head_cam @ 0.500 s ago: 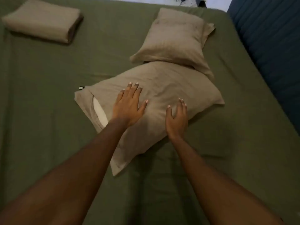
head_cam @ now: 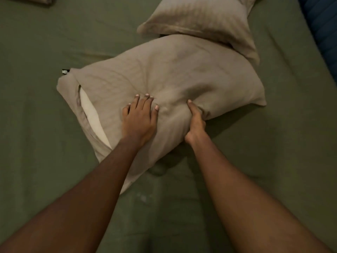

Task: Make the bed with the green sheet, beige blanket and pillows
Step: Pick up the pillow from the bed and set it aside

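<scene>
Two beige pillows lie on the green sheet (head_cam: pixel 45 125). The near pillow (head_cam: pixel 182 75) lies slantwise in the middle, its white insert showing at the open left end. My left hand (head_cam: pixel 139 119) sits on top of it with the fingers curled into the cloth, which creases around the fingertips. My right hand (head_cam: pixel 196 125) grips the pillow's near edge, thumb on top and fingers hidden underneath. The far pillow (head_cam: pixel 200 17) overlaps the near one's back right corner.
A corner of the folded beige blanket (head_cam: pixel 36 0) shows at the top left edge. A dark blue padded surface (head_cam: pixel 322 24) borders the bed on the right. Green sheet stretches to the left and in front of the pillows.
Both hands lay flat and open on the near pillow; now the left fingers dig in and the right hand has closed on the near edge. The view has moved closer.
</scene>
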